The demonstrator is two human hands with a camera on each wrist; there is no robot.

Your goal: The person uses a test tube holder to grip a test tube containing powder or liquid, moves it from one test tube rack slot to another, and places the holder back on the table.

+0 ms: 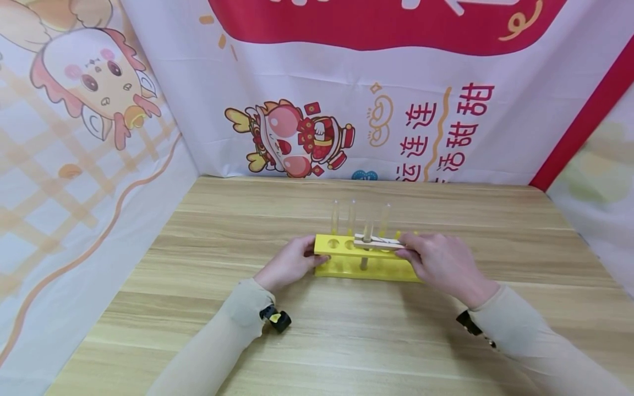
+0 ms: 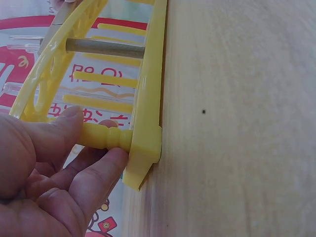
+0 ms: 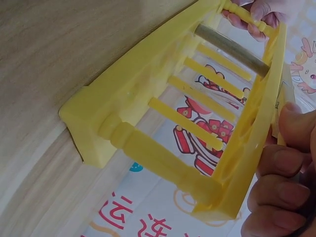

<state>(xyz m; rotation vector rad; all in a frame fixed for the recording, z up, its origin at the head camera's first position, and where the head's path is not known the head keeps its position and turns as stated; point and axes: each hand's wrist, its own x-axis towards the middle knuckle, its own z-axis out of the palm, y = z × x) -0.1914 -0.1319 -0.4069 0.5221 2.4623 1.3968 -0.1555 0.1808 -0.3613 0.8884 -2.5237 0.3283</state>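
A yellow test tube rack (image 1: 323, 245) stands on the table. My left hand (image 1: 287, 264) pinches its left end post (image 2: 96, 136) between thumb and fingers. My right hand (image 1: 448, 267) grips a wooden test tube clamp (image 1: 380, 243), held level just over the rack's top bar. The clamp's jaws are around the upper part of a test tube (image 1: 369, 226). That tube passes down through a hole of the rack. Its lower part (image 3: 234, 50) looks grey-brown between the top bar and the base. Behind it, clear test tubes (image 1: 352, 217) stand upside down over the rack's rear pegs.
The rack sits on a wood-grain table (image 1: 317, 341), toward its far side. A printed cloth (image 1: 307, 71) hangs along the back edge, and another patterned cloth (image 1: 94, 181) borders the left. Bare yellow pegs (image 3: 185, 121) rise at the rack's right end.
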